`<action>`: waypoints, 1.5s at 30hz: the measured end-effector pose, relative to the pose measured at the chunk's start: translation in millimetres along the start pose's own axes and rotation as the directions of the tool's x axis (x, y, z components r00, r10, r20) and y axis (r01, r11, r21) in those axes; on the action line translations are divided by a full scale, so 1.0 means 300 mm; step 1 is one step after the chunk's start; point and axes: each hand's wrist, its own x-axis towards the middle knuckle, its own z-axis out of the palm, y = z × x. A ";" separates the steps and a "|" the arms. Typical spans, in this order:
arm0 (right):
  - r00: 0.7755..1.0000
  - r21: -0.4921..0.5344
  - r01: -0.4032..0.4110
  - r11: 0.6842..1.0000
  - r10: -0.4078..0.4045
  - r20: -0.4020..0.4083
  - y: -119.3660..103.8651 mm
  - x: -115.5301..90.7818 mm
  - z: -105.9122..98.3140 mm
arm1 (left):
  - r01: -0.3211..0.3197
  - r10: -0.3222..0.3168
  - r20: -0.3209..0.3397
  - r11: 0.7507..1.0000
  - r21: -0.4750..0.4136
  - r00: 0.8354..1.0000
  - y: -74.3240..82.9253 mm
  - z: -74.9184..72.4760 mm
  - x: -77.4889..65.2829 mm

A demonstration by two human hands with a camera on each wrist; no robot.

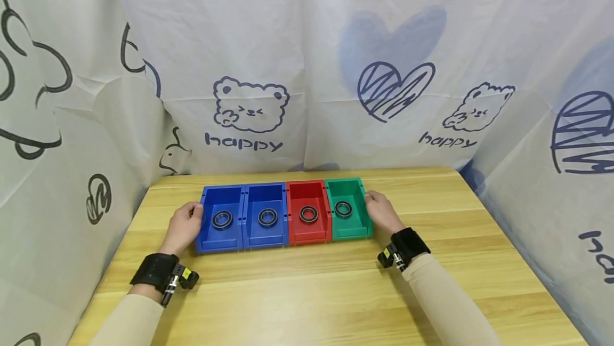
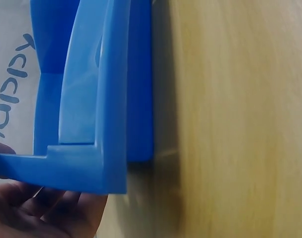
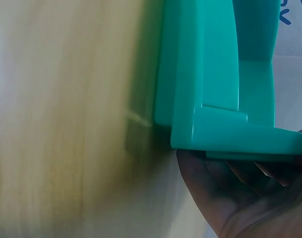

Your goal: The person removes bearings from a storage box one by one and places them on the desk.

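Side by side stand a blue bin, a second blue bin, a red bin and a green bin, joined in one row. Each has a black-and-silver ball bearing on its floor, such as the bearing at far left and the bearing at far right. My left hand grips the outer side wall of the left blue bin, thumb over its rim. At the opposite end, my right hand holds the green bin's outer wall, with fingers beneath its rim.
The row lies across the far half of a wooden table. Behind it hangs a white printed curtain, which also runs along both sides. Black straps with small cameras sit on both wrists.
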 end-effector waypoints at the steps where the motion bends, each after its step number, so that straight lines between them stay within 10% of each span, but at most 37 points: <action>1: 1.000 -0.002 0.004 1.000 -0.004 -0.001 0.001 0.000 -0.002 | 0.001 -0.001 -0.002 1.000 0.003 1.000 0.001 0.002 0.001; 45: 1.000 0.001 0.023 1.000 -0.023 -0.001 0.053 0.050 -0.078 | -0.005 0.006 0.022 0.999 -0.038 1.000 0.039 0.094 0.099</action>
